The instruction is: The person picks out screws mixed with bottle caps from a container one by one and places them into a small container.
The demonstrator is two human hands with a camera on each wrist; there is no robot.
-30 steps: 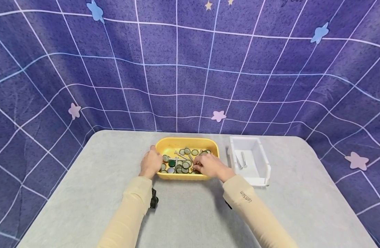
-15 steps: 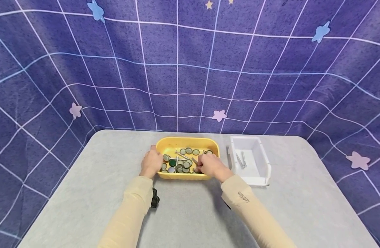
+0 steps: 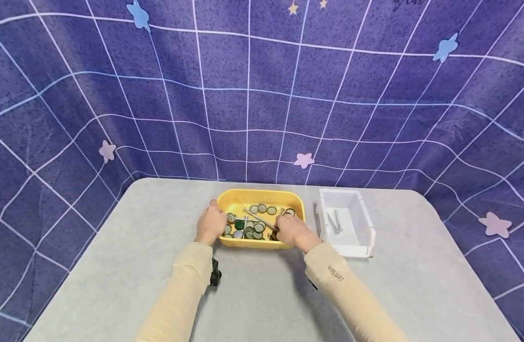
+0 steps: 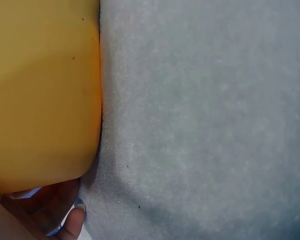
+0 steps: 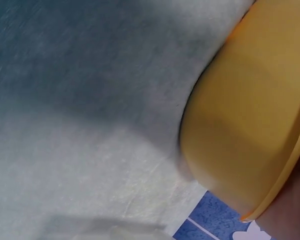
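Observation:
A yellow plastic bin (image 3: 262, 244) holds several bottle caps (image 3: 258, 227) and long metal screws (image 3: 254, 214). At its left end my left hand (image 3: 211, 223) grips the wall; in the left wrist view its curled fingers (image 4: 55, 205) show against the outside of the bin. My right hand (image 3: 295, 232) reaches over the front right rim into the bin, fingers down among the caps and screws. One screw's end lies against those fingertips, which are mostly hidden, so I cannot tell whether they pinch anything.
To the right of the yellow bin stands a white open-fronted bin (image 3: 364, 223) with two long screws (image 3: 338, 221) in it. Both bins sit on a grey table (image 3: 262, 294). A purple grid-patterned curtain (image 3: 262, 109) hangs behind and at the sides.
My right hand has shifted slightly within the yellow bin, and a screw beside its fingers now lies at a different angle. The left hand has kept its grip at the bin's left end.

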